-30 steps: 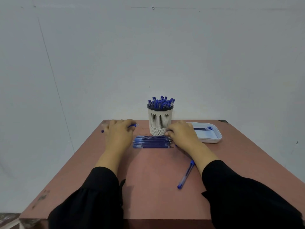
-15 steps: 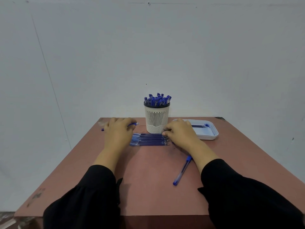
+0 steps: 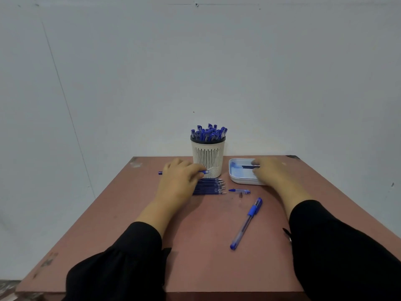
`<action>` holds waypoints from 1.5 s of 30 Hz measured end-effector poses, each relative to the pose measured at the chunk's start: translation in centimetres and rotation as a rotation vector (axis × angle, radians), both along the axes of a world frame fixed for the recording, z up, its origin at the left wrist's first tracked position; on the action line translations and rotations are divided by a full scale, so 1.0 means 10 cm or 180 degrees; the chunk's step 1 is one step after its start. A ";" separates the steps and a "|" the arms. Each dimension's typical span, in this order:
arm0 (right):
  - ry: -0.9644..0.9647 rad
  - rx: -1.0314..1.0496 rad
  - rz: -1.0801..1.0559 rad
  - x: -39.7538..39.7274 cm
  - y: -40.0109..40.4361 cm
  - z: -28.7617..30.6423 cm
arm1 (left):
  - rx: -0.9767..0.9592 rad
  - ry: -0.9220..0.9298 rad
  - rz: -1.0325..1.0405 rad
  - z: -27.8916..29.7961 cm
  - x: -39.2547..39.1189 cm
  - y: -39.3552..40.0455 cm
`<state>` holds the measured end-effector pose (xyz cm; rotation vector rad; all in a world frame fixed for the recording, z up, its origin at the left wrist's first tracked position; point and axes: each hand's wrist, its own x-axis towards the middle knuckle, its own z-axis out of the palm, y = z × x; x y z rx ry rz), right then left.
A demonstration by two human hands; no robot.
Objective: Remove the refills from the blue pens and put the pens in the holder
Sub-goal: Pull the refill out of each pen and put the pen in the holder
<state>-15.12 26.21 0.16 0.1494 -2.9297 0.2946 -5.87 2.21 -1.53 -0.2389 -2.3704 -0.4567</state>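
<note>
A white slotted holder (image 3: 208, 157) full of blue pens stands at the table's back centre. In front of it lies a row of several dark blue refills (image 3: 211, 187). My left hand (image 3: 179, 183) rests on the row's left end and grips a blue pen barrel (image 3: 204, 171), which sticks out on both sides of the hand. My right hand (image 3: 274, 173) reaches over the white tray (image 3: 235, 178), its thumb and fingertips pinching the right end of a refill (image 3: 247, 167) lying in it. A whole blue pen (image 3: 246, 223) lies on the table near my right forearm.
A short blue pen part (image 3: 239, 191) and a tiny dark piece lie between the refill row and the tray. The reddish table (image 3: 130, 224) stands against a plain white wall, its left and right edges in view.
My right hand left the right end of the refill row and moved right to the tray, uncovering the short pen part. My left hand stayed put, still holding the barrel.
</note>
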 end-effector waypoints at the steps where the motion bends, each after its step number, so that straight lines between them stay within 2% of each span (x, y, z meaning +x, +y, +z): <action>1: -0.0059 0.0049 -0.0005 -0.02 0.01 0.01 | -0.0012 0.0019 -0.0021 0.00 0.00 0.01; 13: -0.0387 0.0426 0.0012 0.06 -0.02 0.10 | 0.0004 -0.0011 -0.0011 -0.03 -0.01 -0.02; 31: -0.0075 -0.0101 -0.0012 0.13 -0.02 0.07 | 0.0083 -0.0101 -0.0012 -0.02 0.01 -0.05; 36: 0.0491 -0.0493 0.0479 0.25 -0.06 0.15 | 0.0243 -0.0200 -0.0218 -0.02 0.01 -0.07; 40: 0.0312 -0.1046 0.1257 0.46 -0.19 0.22 | 0.0099 -0.0276 -0.0145 -0.01 0.02 -0.07; 45: 0.0329 -0.0928 0.1510 0.59 -0.27 0.21 | 0.0159 -0.0313 -0.0095 -0.02 0.01 -0.08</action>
